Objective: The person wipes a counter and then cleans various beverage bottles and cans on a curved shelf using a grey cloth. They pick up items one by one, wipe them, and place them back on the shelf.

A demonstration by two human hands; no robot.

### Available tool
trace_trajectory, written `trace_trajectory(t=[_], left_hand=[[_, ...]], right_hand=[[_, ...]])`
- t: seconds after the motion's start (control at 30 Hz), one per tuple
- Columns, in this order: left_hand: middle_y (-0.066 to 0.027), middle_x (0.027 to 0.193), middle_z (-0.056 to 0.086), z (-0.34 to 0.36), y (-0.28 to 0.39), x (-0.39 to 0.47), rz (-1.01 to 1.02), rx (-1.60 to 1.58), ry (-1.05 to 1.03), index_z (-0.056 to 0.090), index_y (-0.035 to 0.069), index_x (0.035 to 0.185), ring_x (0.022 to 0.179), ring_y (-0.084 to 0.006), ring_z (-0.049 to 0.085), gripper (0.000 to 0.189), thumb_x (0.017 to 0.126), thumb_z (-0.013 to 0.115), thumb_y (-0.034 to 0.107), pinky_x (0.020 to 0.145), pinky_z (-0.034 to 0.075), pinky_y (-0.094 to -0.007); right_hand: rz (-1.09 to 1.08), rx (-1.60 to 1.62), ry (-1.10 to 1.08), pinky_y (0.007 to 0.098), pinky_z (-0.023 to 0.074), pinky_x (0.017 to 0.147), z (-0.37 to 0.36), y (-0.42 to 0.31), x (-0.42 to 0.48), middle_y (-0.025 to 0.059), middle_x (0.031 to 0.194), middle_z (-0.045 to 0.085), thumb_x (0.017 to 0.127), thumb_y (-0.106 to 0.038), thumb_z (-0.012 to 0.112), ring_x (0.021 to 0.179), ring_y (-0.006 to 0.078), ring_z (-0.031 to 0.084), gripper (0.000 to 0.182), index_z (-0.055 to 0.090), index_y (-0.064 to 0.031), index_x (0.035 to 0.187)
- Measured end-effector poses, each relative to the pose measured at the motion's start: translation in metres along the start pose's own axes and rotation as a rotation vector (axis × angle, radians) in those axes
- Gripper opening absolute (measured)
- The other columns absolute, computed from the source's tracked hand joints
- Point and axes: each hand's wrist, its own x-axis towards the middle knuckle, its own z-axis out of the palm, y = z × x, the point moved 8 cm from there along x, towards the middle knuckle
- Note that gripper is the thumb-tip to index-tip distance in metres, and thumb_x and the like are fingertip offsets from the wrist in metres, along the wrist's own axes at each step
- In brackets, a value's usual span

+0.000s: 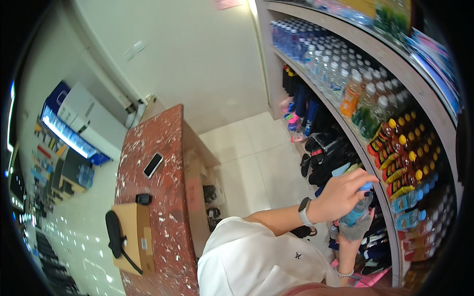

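My left hand (339, 194), with a watch on the wrist, grips the top of a plastic water bottle (351, 216) by its blue cap. The bottle is clear with a light blue label and is held in front of the shelves. Around its lower part, my right hand (350, 236) holds a grey cloth (355, 228) against it. The cloth hides most of that hand's fingers. Blue-capped bottles (407, 201) of a similar look stand on the drinks shelf (389, 207) just right of my hands.
Dark-drink bottles with yellow caps (401, 157), an orange drink bottle (351, 96) and clear bottles (322, 70) fill the shelf. Footwear and bagged goods (322, 159) lie below. To the left, a red stone-patterned counter (166, 207) bears a smartphone (153, 165), a cardboard box (135, 240) and a black case (115, 234).
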Motion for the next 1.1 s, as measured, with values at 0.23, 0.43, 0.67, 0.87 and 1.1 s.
trace_trajectory(t=[0.23, 0.43, 0.67, 0.87, 1.1], left_hand=[[-0.0146, 0.108, 0.059, 0.068, 0.034, 0.012, 0.121, -0.09, -0.287, 0.06, 0.006, 0.117, 0.095, -0.035, 0.059, 0.036, 0.081, 0.055, 0.004, 0.079, 0.049, -0.0379], [-0.0109, 0.108, 0.059, 0.15, 0.052, 0.008, 0.073, -0.38, -0.533, 0.06, -0.001, 0.122, 0.1, -0.0185, 0.059, 0.036, 0.089, 0.058, 0.01, 0.082, 0.048, -0.029], [-0.0125, 0.118, 0.059, 0.163, 0.055, 0.012, 0.097, -0.497, -0.545, 0.056, -0.003, 0.125, 0.105, -0.0215, 0.059, 0.038, 0.09, 0.057, 0.013, 0.088, 0.048, -0.0305], [-0.0105, 0.11, 0.06, 0.106, 0.096, 0.035, 0.395, -0.2, -0.337, 0.06, 0.009, 0.12, 0.093, -0.0317, 0.061, 0.037, 0.084, 0.061, 0.016, 0.075, 0.05, -0.0355], [-0.0088, 0.109, 0.059, -0.02, 0.067, -0.014, 0.133, 0.085, 0.078, 0.058, 0.009, 0.118, 0.097, -0.0309, 0.059, 0.037, 0.081, 0.059, 0.014, 0.074, 0.048, -0.0378]], right_hand=[[0.047, 0.092, 0.241, 0.039, 0.03, 0.111, -0.041, -0.037, -0.007, 0.0138, 0.145, 0.035, 0.068, -0.019, 0.08, 0.134, 0.0266, 0.038, 0.107, 0.012, -0.0005, 0.147], [-0.056, -0.056, 0.311, 0.0368, 0.0289, 0.112, -0.125, -0.049, -0.043, 0.0172, 0.149, 0.03, 0.065, -0.013, 0.081, 0.136, 0.0312, 0.034, 0.101, 0.022, -0.0026, 0.147], [0.153, -0.008, 0.314, 0.0367, 0.0211, 0.115, -0.131, -0.001, -0.091, 0.0153, 0.153, 0.027, 0.073, -0.012, 0.072, 0.142, 0.0259, 0.025, 0.09, 0.023, 0.0005, 0.147], [0.184, -0.027, 0.278, 0.0388, 0.0255, 0.111, -0.114, 0.018, -0.071, 0.0164, 0.15, 0.029, 0.079, -0.026, 0.069, 0.138, 0.0284, 0.029, 0.082, 0.028, 0.0002, 0.145], [0.023, 0.182, -0.279, 0.0388, 0.0332, 0.105, -0.023, 0.028, 0.021, 0.0141, 0.144, 0.036, 0.085, -0.033, 0.063, 0.129, 0.0267, 0.038, 0.078, 0.026, -0.0018, 0.146]])
